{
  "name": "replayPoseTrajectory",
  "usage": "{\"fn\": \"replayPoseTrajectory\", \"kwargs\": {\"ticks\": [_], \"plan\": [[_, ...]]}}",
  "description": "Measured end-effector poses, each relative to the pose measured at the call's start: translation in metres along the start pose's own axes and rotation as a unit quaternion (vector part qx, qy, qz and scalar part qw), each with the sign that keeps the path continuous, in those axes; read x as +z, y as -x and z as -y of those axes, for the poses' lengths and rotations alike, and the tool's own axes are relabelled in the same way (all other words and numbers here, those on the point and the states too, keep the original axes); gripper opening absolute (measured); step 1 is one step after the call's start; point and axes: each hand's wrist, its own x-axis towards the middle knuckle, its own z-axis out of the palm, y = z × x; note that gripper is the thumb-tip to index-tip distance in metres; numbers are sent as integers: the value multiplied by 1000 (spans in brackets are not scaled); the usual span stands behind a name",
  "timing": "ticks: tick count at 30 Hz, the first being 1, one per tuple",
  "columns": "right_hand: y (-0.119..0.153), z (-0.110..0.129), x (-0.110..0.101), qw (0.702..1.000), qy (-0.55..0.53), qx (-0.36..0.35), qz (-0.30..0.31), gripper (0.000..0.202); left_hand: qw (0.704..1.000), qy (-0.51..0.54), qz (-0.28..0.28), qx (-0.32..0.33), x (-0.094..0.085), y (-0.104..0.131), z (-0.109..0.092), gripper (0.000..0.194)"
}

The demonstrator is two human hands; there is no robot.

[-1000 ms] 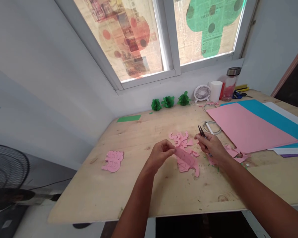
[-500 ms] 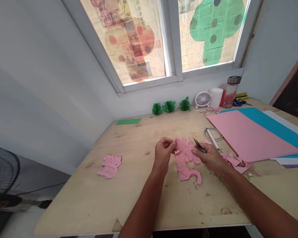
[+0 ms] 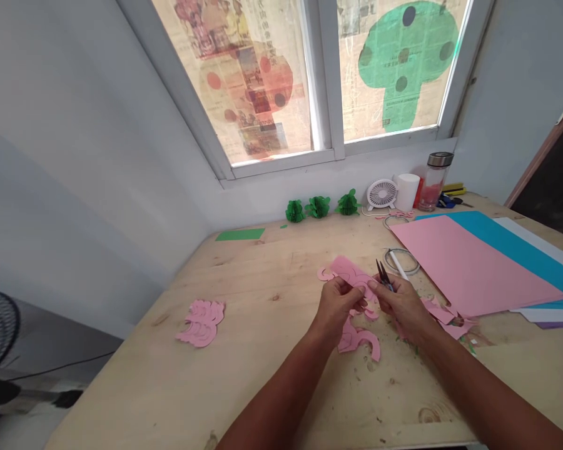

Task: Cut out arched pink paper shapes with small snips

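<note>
Between my two hands is a piece of pink paper [image 3: 349, 270] with curved lines drawn on it. My left hand [image 3: 336, 306] pinches its lower edge. My right hand [image 3: 401, 303] grips a pair of scissors [image 3: 383, 275], blades pointing up and slightly apart, while its thumb and finger touch the paper's right side. Under the hands lie pink cut-outs [image 3: 359, 340] with curled ends, partly covered by my left hand. A small pink curl [image 3: 326, 274] rests just beyond the paper. Further left sits a stack of scalloped pink cut-outs [image 3: 201, 324].
Pink sheets [image 3: 473, 262] and blue sheets [image 3: 502, 240] lie at the right, near a white pen [image 3: 398, 265] and pink scraps [image 3: 450, 317]. Along the wall stand green paper figures [image 3: 319, 206], a small white fan [image 3: 381, 194], a white cylinder [image 3: 408, 192] and a glass bottle [image 3: 435, 181].
My left hand has moved right and lower on the paper, close to my right hand. The pink paper has turned and its top is lifted, and the scissors stand more upright.
</note>
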Motion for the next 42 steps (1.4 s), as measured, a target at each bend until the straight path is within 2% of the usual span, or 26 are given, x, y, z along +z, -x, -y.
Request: {"fn": "replayPoseTrajectory", "kwargs": {"ticks": [5,10,14,19,23,30,42], "plan": [[0,-1,-2,998,-50,-32,12,32,992,109,-63,22,1,-9,-5,22],[3,-1,2,996,-84,-6,42,35,973,209,-98,26,9,-14,-9,21],[4,-2,6,994,-94,2,61,34,964,249,-91,27,18,-14,-4,19],[4,-10,8,989,-116,18,89,31,960,265,-86,37,19,-12,1,18],[4,-14,10,986,-123,27,106,35,962,258,-61,60,20,-8,2,20],[7,-9,14,981,-154,68,100,41,966,245,-56,68,22,-6,3,23],[6,-12,15,976,-185,64,96,37,964,243,-82,63,22,-7,5,22]]}}
